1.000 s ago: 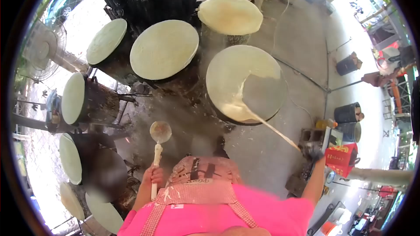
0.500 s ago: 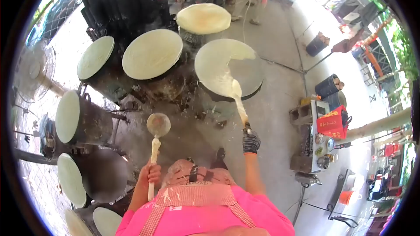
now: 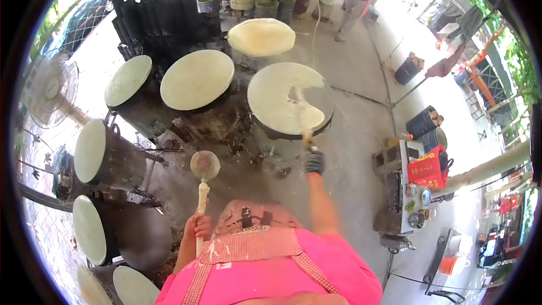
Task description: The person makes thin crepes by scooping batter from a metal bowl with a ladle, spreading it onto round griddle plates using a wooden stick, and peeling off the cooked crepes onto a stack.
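The person's right hand (image 3: 314, 161), in a dark striped glove, had its fingers closed around the handle of a spreader (image 3: 306, 140), though blur hid each fingertip. Just beyond those fingers, the spreader's pale end lay on the near side of a round griddle (image 3: 324, 99), where pale batter (image 3: 270, 99) covered most of the surface and left a grey patch at the far right. A ragged gap broke the layer near the middle, and an uneven push could have torn it wider or dragged up a ridge, since the spreader looked thickly coated. Too hard a sweep towards the rim could have sent batter over the edge to the floor (image 3: 361, 101). The bare forearm (image 3: 323, 206) behind the glove might have been scorched if the griddle was hot and the reach went too far. The left hand (image 3: 201, 227) had its bare fingers wrapped around the lower handle of a ladle (image 3: 205, 165), whose bowl stuck out beyond them, well apart from the griddle. Batter crusted that handle above the fingers; a slick grip could have let it turn, and any liquid inside, which could not be made out, might have spilled.
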Available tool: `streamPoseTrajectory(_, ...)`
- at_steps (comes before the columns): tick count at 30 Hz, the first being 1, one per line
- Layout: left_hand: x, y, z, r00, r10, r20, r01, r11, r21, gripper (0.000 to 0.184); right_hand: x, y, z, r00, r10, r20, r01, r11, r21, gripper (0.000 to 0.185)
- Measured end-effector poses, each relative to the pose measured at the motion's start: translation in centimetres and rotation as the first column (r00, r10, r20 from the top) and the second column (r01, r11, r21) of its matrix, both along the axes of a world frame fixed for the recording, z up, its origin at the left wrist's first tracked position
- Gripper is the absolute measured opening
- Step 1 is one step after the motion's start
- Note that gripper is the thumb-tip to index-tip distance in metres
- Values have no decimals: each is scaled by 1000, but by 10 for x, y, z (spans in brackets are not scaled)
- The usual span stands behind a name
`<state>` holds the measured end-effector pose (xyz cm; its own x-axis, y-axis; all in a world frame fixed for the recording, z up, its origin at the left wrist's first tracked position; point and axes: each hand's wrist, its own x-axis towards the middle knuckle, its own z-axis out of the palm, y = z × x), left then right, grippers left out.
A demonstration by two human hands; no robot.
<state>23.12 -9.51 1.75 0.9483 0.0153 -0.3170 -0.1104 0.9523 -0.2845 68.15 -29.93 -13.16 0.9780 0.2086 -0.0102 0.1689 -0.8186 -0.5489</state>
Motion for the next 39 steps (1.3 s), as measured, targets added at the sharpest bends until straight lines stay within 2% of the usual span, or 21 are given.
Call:
streamPoseTrajectory(1,3,1,-13,1000,-15,-3,15,1000,-14,42,-7,3,-29,995,76,69,-79,996,39,28)
streamPoseTrajectory(3,1,7,-37,999,-43,-20,43,999,-26,43,-47,33,7,963,250,102,-248,968,-28,26)
streamPoseTrajectory(4,8,6,-24,997,-73,-27,73,997,-1,40,-45,12,0,988,152,7,-148,974,-170,28)
streamPoseTrajectory(6,19,6,-7,993,-113,-20,114,989,90,38,-17,-15,48,985,-29,-168,31,999,11,38)
streamPoseTrajectory(8,24,4,-1,988,-121,-94,133,983,125,36,0,-12,116,976,-74,-206,66,997,-45,52)
streamPoseTrajectory(9,28,7,-3,986,-119,-118,128,989,69,35,9,2,115,997,-80,-9,81,992,97,47)
streamPoseTrajectory(11,40,5,-13,981,-118,-157,111,992,-54,34,34,23,34,988,-33,152,39,998,-39,40)
streamPoseTrajectory(13,54,9,-5,928,-177,-327,188,982,2,38,-13,11,39,958,202,205,-178,975,-132,34)
streamPoseTrajectory(15,64,4,22,880,-219,-422,334,917,220,42,-32,-25,49,953,265,150,-274,960,47,41)
streamPoseTrajectory(16,70,2,33,875,-214,-434,395,835,383,48,-3,-26,58,983,169,77,-170,985,6,37)
streamPoseTrajectory(19,85,1,17,920,-240,-310,345,872,348,45,58,-24,86,966,-142,-214,96,972,-214,26)
streamPoseTrajectory(21,100,2,-3,889,-275,-367,294,956,-4,36,111,-3,-12,990,40,135,-28,995,-91,18)
streamPoseTrajectory(22,114,-3,4,869,-259,-422,242,966,-93,31,89,-14,-28,827,166,537,-105,984,-143,23)
streamPoseTrajectory(23,127,-2,2,863,-264,-430,242,965,-105,31,52,-19,5,976,191,108,-139,920,-368,22)
streamPoseTrajectory(24,132,-5,1,862,-270,-430,262,962,-79,31,23,-28,51,989,130,-66,-144,941,-306,27)
streamPoseTrajectory(27,150,-14,4,854,-283,-438,315,949,0,31,64,-49,29,992,125,13,-125,977,172,57)
streamPoseTrajectory(30,156,-24,4,839,-277,-468,321,947,14,32,160,13,100,947,-195,-256,190,981,-45,63)
streamPoseTrajectory(32,154,-29,5,837,-265,-480,310,951,16,32,243,54,65,1000,-27,-4,28,999,42,55)
streamPoseTrajectory(35,145,-26,16,833,-234,-502,332,936,114,32,240,49,100,914,-64,-400,194,936,294,45)
streamPoseTrajectory(37,141,-22,24,816,-213,-537,366,910,196,32,205,48,35,901,-27,-433,290,779,556,36)
streamPoseTrajectory(39,143,-14,28,747,-186,-638,424,873,241,32,157,74,25,964,248,97,-257,962,88,37)
